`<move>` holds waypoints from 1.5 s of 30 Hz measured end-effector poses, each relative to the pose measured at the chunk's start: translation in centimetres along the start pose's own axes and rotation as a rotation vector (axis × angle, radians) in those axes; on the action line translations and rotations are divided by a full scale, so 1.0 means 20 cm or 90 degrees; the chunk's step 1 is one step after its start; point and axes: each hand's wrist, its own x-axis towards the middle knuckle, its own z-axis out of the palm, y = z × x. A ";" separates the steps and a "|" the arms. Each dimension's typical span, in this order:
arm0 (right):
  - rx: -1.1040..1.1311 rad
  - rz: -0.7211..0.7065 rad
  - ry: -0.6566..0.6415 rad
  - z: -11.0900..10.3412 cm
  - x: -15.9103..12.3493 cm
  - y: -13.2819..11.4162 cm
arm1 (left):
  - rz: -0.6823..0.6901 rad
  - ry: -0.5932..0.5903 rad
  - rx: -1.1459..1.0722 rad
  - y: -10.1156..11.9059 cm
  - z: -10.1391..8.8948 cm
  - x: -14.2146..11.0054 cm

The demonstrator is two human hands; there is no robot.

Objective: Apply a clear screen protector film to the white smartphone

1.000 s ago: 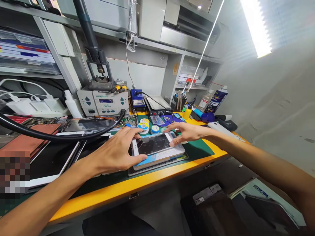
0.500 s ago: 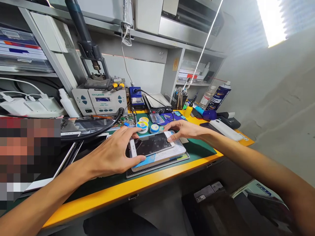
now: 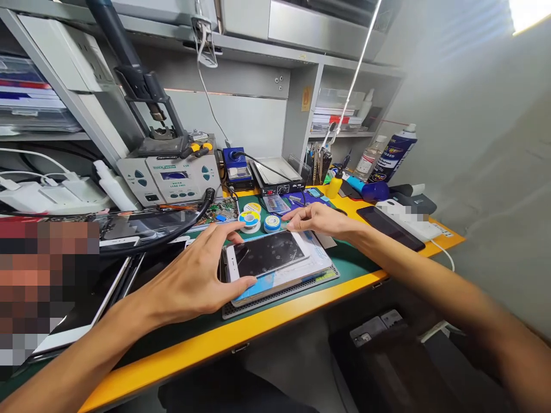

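Observation:
A white-framed smartphone [image 3: 269,253] with a dark, smudged screen lies on a white and blue box or thick pad [image 3: 297,272], which rests on a grey perforated plate [image 3: 279,300]. My left hand [image 3: 196,269] spans the phone's left end, its thumb at the near edge and its fingers at the far edge. Over the far right corner of the phone is my right hand [image 3: 316,221], thumb and fingertips drawn together. Whatever is between those fingertips, if anything, is too small to make out. Just beyond the phone sit a blue-rimmed spool [image 3: 272,223] and another spool [image 3: 249,220].
A grey hot-air station [image 3: 174,178] stands back left, its black hose [image 3: 172,246] curving over the bench. Circuit boards [image 3: 219,211] lie behind my left hand. A yellow bottle [image 3: 334,184], a spray can [image 3: 394,155] and a dark phone [image 3: 390,228] are at the right.
My right thumb has lifted off the right end of the phone's screen and moved toward its far corner. My left hand keeps its place. The head view has shifted slightly.

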 end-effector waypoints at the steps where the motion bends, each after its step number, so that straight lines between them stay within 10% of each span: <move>1: -0.003 -0.006 -0.001 0.00 0.00 0.00 | -0.001 0.001 0.000 0.00 0.00 0.00; 33: -0.019 -0.154 0.027 0.04 -0.13 -0.07 | 0.197 0.115 0.099 0.05 -0.01 0.00; 45: 0.031 -0.048 0.023 0.05 -0.14 -0.06 | 0.204 0.142 0.036 0.05 -0.01 0.02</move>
